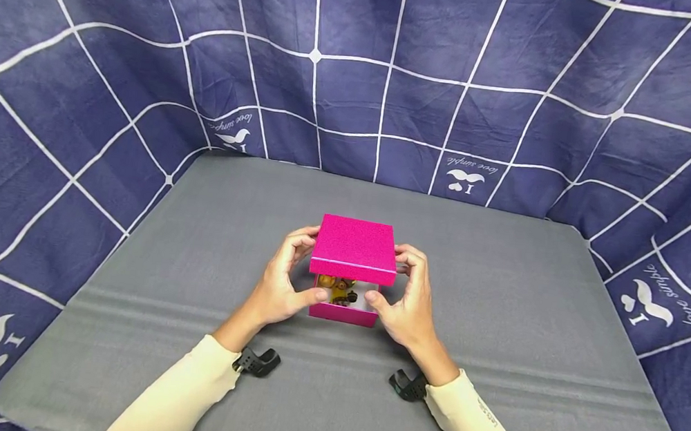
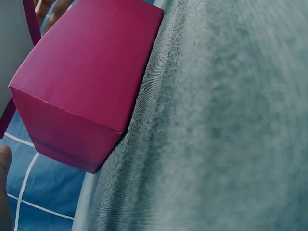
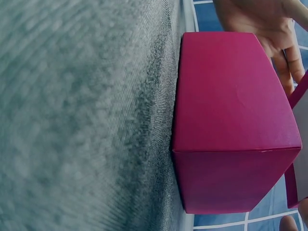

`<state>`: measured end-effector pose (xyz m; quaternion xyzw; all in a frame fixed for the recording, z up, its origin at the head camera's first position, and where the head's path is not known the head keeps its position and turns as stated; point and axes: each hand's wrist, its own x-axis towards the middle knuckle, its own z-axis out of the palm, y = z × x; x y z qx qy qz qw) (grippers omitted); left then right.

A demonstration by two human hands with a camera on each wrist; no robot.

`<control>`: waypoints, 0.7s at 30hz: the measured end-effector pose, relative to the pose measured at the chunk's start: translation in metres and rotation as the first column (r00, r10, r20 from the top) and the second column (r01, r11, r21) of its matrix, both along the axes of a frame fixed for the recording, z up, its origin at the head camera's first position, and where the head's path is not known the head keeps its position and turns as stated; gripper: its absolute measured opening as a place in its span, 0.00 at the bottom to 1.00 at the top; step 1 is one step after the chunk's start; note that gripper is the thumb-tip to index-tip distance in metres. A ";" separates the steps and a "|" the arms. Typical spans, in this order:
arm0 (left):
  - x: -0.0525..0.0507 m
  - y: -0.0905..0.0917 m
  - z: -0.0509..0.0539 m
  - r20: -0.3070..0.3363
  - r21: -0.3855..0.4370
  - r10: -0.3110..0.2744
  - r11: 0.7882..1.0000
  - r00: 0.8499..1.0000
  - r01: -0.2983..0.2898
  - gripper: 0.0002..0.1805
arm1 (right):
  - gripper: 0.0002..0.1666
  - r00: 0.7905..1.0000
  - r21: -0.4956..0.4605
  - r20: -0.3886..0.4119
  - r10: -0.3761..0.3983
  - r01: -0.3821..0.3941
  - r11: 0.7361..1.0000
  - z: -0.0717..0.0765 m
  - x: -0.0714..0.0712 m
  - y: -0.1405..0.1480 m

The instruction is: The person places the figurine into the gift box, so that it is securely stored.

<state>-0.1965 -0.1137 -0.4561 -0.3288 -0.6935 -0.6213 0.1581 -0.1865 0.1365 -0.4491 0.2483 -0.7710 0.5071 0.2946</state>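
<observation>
A bright pink square lid [image 1: 357, 243] is held above a matching pink box [image 1: 342, 314], with a gap between them at the front. Through that gap shows a small yellow and brown figure-like item [image 1: 340, 291] inside the box's pale interior. My left hand [image 1: 278, 287] grips the lid's left side, thumb in front of the gap. On the opposite side, my right hand [image 1: 413, 304] holds the lid's right edge with its thumb likewise in front. Both wrist views show the box's plain outer walls, with the lid's pale underside [image 3: 302, 144] apart from the rim.
The box stands on a grey padded surface [image 1: 246, 213]. Blue cloth with white grid lines [image 1: 357, 98] hangs behind and along both sides. Black straps [image 1: 259, 362] with devices sit on both wrists, below cream sleeves.
</observation>
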 end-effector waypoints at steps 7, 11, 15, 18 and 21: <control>-0.001 -0.002 -0.003 -0.020 0.031 -0.002 1.000 1.000 0.002 0.41 | 0.46 1.000 0.025 0.029 -0.012 0.011 1.000 -0.001 0.002 0.001; 0.000 -0.004 -0.006 -0.019 0.026 0.010 1.000 1.000 -0.009 0.41 | 0.41 0.998 0.053 0.061 -0.017 0.014 0.999 -0.001 0.003 0.002; -0.001 -0.007 -0.008 -0.004 0.003 0.019 1.000 1.000 -0.019 0.41 | 0.35 0.995 0.081 0.094 -0.015 0.007 0.997 -0.004 0.003 0.004; -0.001 -0.010 -0.010 0.022 -0.036 0.027 0.999 0.999 -0.026 0.38 | 0.33 0.994 0.100 0.108 -0.014 0.003 0.995 -0.006 0.002 0.006; -0.001 -0.012 -0.011 0.053 -0.082 0.045 0.996 0.998 -0.041 0.35 | 0.33 0.994 0.118 0.112 -0.013 0.000 0.993 -0.008 0.000 0.007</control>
